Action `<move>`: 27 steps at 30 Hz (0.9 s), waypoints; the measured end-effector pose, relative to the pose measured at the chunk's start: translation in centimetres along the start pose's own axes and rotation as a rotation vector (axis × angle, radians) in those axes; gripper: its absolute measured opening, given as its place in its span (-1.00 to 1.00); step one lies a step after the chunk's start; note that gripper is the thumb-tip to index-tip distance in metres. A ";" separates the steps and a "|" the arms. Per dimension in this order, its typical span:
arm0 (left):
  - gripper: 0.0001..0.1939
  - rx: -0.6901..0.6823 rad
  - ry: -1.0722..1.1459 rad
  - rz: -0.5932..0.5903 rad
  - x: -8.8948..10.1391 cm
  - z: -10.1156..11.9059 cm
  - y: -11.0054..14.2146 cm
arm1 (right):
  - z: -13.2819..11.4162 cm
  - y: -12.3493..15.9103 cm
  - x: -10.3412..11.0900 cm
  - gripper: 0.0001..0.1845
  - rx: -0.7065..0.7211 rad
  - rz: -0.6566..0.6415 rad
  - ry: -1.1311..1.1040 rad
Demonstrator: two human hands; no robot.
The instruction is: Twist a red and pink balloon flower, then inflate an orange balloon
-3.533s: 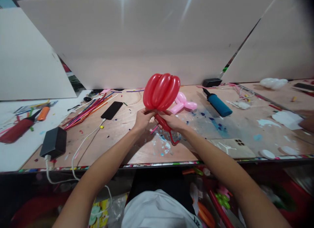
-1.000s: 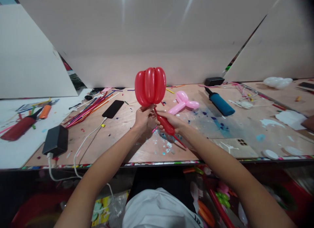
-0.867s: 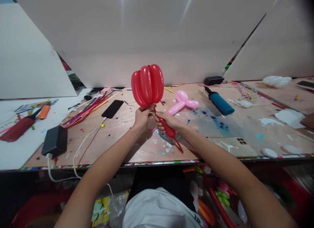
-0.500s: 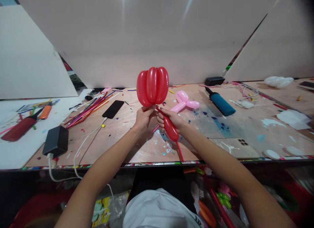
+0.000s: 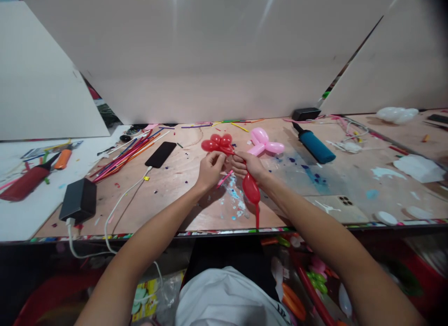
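A red twisting balloon (image 5: 251,189) is between my hands over the middle of the table. Its several folded bubbles (image 5: 217,142) point away from me, past my fingertips. My left hand (image 5: 211,168) pinches the balloon at the base of these bubbles. Wrapped round the narrow part beside it is my right hand (image 5: 249,166), with a bulged section and a thin uninflated tail hanging below. A pink twisted balloon (image 5: 266,144) lies on the table just beyond my right hand.
Left of my hands lie a black phone (image 5: 160,155), loose uninflated balloons (image 5: 129,151) and a dark power block (image 5: 79,201) with a white cable. To the right are a blue hand pump (image 5: 318,146) and a beige phone (image 5: 332,209). A white panel (image 5: 210,60) stands behind.
The red bubbles have tipped away from me and down, so I now see them end-on. My right hand has shifted slightly right, and the hanging tail is more upright.
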State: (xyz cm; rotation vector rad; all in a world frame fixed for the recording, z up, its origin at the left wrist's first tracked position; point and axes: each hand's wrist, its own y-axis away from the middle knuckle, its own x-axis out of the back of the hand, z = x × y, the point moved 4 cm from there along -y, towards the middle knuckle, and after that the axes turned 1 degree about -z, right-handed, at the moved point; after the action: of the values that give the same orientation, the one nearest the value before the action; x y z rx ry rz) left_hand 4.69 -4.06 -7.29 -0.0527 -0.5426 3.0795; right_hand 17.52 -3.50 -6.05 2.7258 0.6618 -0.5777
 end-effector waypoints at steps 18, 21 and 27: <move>-0.76 -0.392 -1.056 -0.080 2.1 1.1 -1.1 | -0.4 -0.5 4.1 -0.82 -0.075 -0.057 0.413; -0.75 -0.433 -1.135 -0.154 1.4 1.5 -0.7 | -0.5 -0.9 4.3 -0.83 0.013 -0.024 0.553; -0.53 -0.377 -0.969 -0.397 -0.7 0.7 0.2 | -1.9 -1.0 2.8 -0.84 0.429 -0.057 0.986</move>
State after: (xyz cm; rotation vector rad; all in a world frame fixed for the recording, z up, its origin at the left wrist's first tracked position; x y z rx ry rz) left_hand 5.41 -4.55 -6.67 1.3827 -0.9700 2.3869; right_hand 19.93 -0.89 -5.80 3.3117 0.8813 0.7900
